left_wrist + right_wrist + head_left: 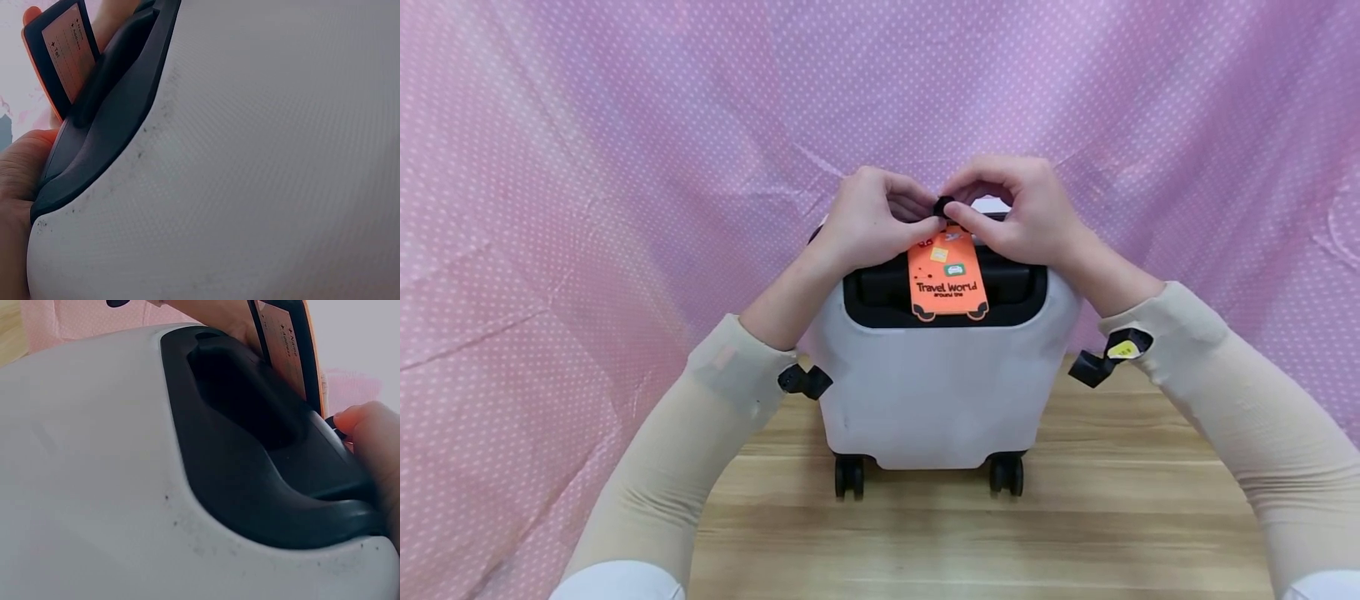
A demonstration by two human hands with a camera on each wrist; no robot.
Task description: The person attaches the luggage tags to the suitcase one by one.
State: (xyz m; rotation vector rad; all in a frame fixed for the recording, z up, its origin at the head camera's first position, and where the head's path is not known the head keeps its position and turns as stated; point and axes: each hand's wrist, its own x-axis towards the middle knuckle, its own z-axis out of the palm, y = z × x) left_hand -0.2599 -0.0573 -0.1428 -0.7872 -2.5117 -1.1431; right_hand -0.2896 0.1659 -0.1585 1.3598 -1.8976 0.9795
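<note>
An upright white suitcase [936, 392] has a black handle recess [868, 292] on top. In front of that recess hangs an orange luggage tag [946, 283] printed "Travel World". My left hand [876, 217] and right hand [1026, 212] meet at the tag's upper end. Thumb and fingers of both pinch its black strap [943, 205], the right from the other side. In the wrist views the back of the luggage tag [70, 53] shows a name and address card. How the strap runs is hidden behind the fingers.
The suitcase stands on black wheels [1006, 475] on a wood-grain floor [955, 542]. Behind it hangs a pink, white-dotted cloth [880, 92], close to the suitcase. Black wrist cameras [805, 381] sit on both beige sleeves.
</note>
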